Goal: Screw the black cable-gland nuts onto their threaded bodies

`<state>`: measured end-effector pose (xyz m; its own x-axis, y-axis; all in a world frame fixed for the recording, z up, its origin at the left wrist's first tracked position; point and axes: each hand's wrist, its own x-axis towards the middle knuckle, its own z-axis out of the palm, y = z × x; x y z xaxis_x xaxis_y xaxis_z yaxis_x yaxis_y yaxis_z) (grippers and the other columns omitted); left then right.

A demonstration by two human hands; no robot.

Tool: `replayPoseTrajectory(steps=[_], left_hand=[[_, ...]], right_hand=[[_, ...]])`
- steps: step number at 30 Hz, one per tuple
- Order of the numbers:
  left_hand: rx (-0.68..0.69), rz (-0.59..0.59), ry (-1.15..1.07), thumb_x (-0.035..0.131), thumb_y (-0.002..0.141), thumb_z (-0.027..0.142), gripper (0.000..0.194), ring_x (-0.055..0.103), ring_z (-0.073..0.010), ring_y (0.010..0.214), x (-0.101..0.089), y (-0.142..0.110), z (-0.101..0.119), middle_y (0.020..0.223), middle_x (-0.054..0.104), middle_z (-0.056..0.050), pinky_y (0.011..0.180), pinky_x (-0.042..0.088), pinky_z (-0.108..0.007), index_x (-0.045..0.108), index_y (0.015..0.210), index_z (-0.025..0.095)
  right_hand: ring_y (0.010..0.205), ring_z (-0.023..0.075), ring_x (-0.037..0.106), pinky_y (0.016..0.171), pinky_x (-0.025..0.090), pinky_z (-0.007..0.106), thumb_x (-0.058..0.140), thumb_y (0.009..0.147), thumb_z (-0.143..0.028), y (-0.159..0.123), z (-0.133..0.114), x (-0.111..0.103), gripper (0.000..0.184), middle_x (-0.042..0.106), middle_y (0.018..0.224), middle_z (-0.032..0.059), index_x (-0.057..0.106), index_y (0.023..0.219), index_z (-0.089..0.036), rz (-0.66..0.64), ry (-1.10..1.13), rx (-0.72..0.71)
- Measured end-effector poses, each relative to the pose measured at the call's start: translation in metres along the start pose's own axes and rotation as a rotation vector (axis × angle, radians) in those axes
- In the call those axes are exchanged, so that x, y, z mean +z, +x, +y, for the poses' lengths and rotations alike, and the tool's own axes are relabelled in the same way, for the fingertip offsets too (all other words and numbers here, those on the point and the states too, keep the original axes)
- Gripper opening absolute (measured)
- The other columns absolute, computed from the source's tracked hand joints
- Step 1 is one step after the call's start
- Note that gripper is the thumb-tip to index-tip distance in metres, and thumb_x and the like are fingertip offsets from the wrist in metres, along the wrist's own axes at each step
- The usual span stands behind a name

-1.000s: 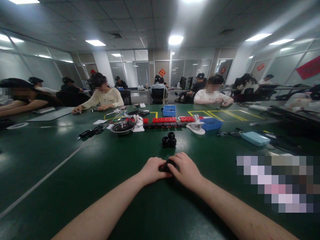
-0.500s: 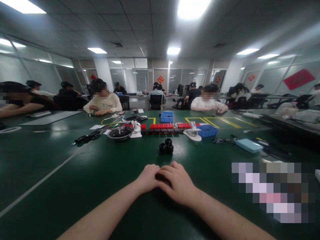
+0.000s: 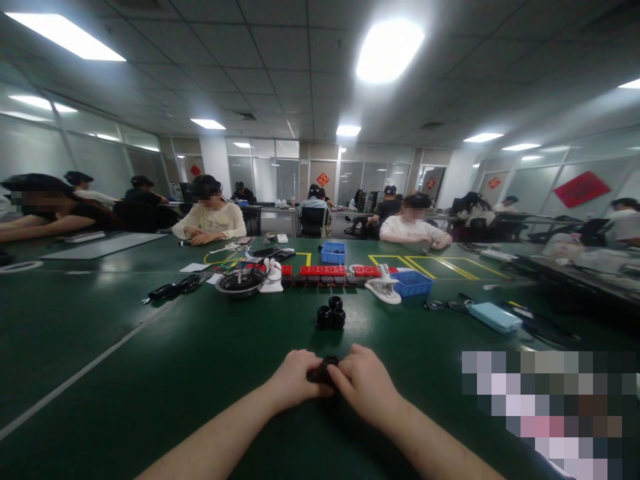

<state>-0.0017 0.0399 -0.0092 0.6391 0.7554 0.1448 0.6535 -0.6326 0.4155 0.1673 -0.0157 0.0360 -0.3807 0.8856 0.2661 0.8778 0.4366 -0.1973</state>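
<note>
My left hand (image 3: 295,379) and my right hand (image 3: 364,385) rest together on the green table (image 3: 150,373), low in the middle of the view. Both are closed around a small black round part (image 3: 324,369) that shows between the fingertips. A little farther out on the table, three similar black round parts (image 3: 331,314) stand clustered together, apart from my hands.
Farther back lie a row of red and black blocks (image 3: 323,272), two blue bins (image 3: 412,283), a white clip stand (image 3: 383,289), a round black dish (image 3: 241,281) and black cables (image 3: 173,289). A light blue case (image 3: 495,317) lies at right. Other people sit at the far side.
The camera has tilted upward, so my hands and the table items sit lower in view. The black part, hidden half a second ago, shows again between my fingers.
</note>
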Motion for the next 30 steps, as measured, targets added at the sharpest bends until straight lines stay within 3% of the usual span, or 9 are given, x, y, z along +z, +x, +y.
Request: replayPoseTrajectory(steps=[5, 9, 19, 25, 30], left_hand=[[-0.023, -0.048, -0.009, 0.06, 0.069, 0.053, 0.034, 0.049, -0.0159, 0.074, -0.006, -0.002, 0.004, 0.075, 0.057, 0.002, 0.066, 0.031, -0.025, 0.061, 0.078, 0.02], [-0.034, -0.058, -0.013, 0.059, 0.071, 0.053, 0.034, 0.05, -0.0164, 0.076, -0.008, -0.003, 0.007, 0.078, 0.058, 0.002, 0.069, 0.031, -0.026, 0.061, 0.083, 0.021], [-0.028, -0.035, 0.0, 0.06, 0.07, 0.052, 0.034, 0.05, -0.0163, 0.075, -0.007, -0.002, 0.007, 0.076, 0.057, 0.002, 0.067, 0.031, -0.026, 0.06, 0.078, 0.02], [0.003, -0.011, 0.013, 0.061, 0.07, 0.052, 0.033, 0.05, -0.0159, 0.073, -0.003, -0.002, 0.005, 0.074, 0.057, 0.002, 0.066, 0.031, -0.026, 0.058, 0.075, 0.019], [0.01, 0.0, 0.048, 0.06, 0.07, 0.05, 0.031, 0.05, -0.0158, 0.074, 0.0, -0.002, 0.003, 0.075, 0.058, 0.002, 0.068, 0.032, -0.026, 0.058, 0.077, 0.02]], right_hand=[[0.082, 0.0223, 0.056, 0.071, 0.037, 0.032, 0.031, 0.09, -0.038, 0.015, 0.043, 0.007, 0.04, 0.065, 0.09, 0.0102, 0.064, 0.091, -0.016, 0.004, -0.013, 0.238], [0.088, 0.0235, 0.057, 0.073, 0.038, 0.031, 0.03, 0.09, -0.039, 0.02, 0.061, 0.013, 0.043, 0.064, 0.094, 0.0136, 0.062, 0.099, -0.013, 0.004, 0.012, 0.334], [0.093, 0.0214, 0.056, 0.079, 0.038, 0.029, 0.033, 0.089, -0.039, 0.016, 0.046, 0.012, 0.039, 0.064, 0.098, 0.0106, 0.061, 0.1, -0.014, 0.051, 0.141, 0.26], [0.098, 0.0193, 0.051, 0.085, 0.036, 0.03, 0.037, 0.088, -0.036, 0.007, 0.021, 0.004, 0.035, 0.061, 0.104, 0.0084, 0.057, 0.108, -0.015, 0.09, 0.204, 0.147], [0.094, 0.0207, 0.05, 0.083, 0.038, 0.033, 0.044, 0.085, -0.033, 0.0, 0.006, 0.011, 0.03, 0.059, 0.099, 0.0079, 0.059, 0.105, -0.017, 0.056, 0.217, 0.049]])
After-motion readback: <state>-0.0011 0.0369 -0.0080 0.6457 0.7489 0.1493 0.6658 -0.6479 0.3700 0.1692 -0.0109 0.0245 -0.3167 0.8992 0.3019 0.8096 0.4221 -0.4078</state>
